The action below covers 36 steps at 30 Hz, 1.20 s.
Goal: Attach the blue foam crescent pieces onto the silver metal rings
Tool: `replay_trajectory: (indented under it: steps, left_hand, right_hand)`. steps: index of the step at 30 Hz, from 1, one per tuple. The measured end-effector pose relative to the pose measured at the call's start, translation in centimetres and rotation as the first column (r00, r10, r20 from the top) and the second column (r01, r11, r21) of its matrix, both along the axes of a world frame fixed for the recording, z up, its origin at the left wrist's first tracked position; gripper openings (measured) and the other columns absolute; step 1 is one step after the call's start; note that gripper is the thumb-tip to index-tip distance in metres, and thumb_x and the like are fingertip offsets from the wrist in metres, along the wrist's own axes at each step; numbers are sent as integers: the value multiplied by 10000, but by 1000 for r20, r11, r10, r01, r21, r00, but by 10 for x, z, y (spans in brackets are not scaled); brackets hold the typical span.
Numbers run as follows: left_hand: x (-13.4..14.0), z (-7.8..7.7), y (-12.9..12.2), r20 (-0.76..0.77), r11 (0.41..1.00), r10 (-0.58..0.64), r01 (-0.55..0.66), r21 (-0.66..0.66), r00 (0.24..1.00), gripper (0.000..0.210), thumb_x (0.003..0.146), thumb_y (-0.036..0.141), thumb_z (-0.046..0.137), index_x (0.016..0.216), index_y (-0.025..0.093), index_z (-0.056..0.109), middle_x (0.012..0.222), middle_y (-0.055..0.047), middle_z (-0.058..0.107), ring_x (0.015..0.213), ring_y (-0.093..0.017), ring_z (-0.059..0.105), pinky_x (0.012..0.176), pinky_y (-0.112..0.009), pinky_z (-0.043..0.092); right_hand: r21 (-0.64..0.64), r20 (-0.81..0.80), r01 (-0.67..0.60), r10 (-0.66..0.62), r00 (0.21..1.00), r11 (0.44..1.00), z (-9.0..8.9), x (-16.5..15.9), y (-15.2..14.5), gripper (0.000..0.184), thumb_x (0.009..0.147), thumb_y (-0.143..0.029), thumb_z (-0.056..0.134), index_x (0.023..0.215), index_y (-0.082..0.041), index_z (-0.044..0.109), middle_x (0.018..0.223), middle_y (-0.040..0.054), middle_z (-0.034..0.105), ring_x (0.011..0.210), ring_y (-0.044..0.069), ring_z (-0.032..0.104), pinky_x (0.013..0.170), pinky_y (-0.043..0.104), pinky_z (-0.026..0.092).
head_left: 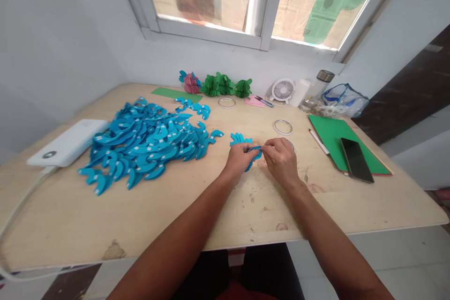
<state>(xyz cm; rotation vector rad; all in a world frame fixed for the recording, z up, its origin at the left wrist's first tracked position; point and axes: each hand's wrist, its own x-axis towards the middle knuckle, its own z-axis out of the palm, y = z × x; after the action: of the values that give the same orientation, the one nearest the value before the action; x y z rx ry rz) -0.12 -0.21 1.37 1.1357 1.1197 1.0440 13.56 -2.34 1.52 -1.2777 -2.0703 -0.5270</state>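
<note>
- On the left of the wooden tabletop point(133, 215), a white power bank point(72, 143) lies with a white cable point(23, 204) plugged into its near end.
- Beside it spreads a large heap of blue paper cutouts point(151, 138), curved and scalloped, many bearing small white squares.
- Behind the heap lie a green paper strip point(172, 93) and a few loose blue cutouts point(202, 111).
- Near the wall stand a pink-and-blue paper ornament point(191, 83) and, to its right, three green paper ornaments point(225, 85).
- A small fanned row of blue cutouts point(239, 138) lies just beyond the left hand point(239, 160), whose thumb and fingers grip a blue paper piece point(253, 155) above the table, between the hands.
- The right hand point(281, 159) pinches the piece's upper edge, thumb against fingertips; it may be more than one layer, too small to tell.
- Beyond the right hand are a pale ring point(283, 134) and a white desk fan point(283, 90).
- Farther right stand a clear bottle point(318, 88) and a clear, blue-trimmed pouch point(346, 101).
- At far right, a white pen point(319, 142) lies by green sheets point(330, 133), with a black smartphone point(356, 159) resting partly on them.
</note>
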Motion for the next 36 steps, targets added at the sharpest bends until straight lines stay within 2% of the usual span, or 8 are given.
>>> replay_trajectory:
  steps: [6,14,18,22,25,28,32,36]
  left_hand:
    - [-1,5,-2,51,999,-25,27,-46,998,110,651,226,602,586,138,596,386,53,435,352,-49,334,367,-185,215]
    - [-1,8,-1,38,998,3,0,-65,999,119,660,226,613,586,135,596,379,58,421,334,-41,318,346,-177,193]
    - [-1,7,-1,18,998,19,-17,-60,1000,109,656,205,611,572,139,590,377,56,429,330,-41,321,348,-176,206]
    - [-1,7,-1,8,998,23,-22,-53,1000,112,648,224,633,587,139,594,376,54,427,333,-47,329,347,-177,211]
    - [-1,7,-1,10,998,23,-22,-52,1000,116,643,243,645,626,135,609,382,56,425,341,-49,335,344,-173,215]
    - [0,6,0,23,999,17,-16,-41,1000,126,636,253,648,660,133,621,390,59,428,347,-52,350,343,-172,227]
    - [1,3,0,47,1000,-3,4,-23,999,138,624,268,655,648,136,621,392,61,430,348,-56,367,347,-176,241]
    - [2,3,-3,46,999,-13,14,-33,999,152,613,277,661,649,135,625,407,58,442,352,-55,374,345,-177,237]
  right_hand:
    - [-6,1,5,-5,1000,1000,1,-1,-1,168,832,-105,511,768,-191,641,830,51,634,788,179,489,677,300,360]
    - [-37,-24,-19,18,1000,999,-2,0,0,173,833,-110,499,797,-202,641,842,56,629,800,186,490,691,311,367]
    - [-70,-112,-46,38,993,997,-4,-1,1,150,844,-165,503,808,-204,643,838,61,629,808,191,507,701,317,388]
    - [-114,-276,-50,16,961,992,-5,-1,1,144,842,-200,495,818,-198,638,838,64,628,804,192,525,723,325,410]
    - [-182,-406,-26,-51,912,983,-5,2,2,138,824,-207,494,805,-196,630,806,56,625,798,192,533,733,328,414]
    - [-293,-532,-59,-112,839,954,-5,6,4,148,809,-247,495,765,-191,625,757,46,613,751,179,537,669,302,417]
    - [-435,-699,-212,-180,692,875,-6,7,7,173,769,-311,529,720,-176,625,720,39,604,634,148,524,566,265,398]
    - [-509,-794,-351,-271,544,786,-8,4,9,167,714,-341,586,726,-181,630,673,18,600,558,129,492,522,255,377]
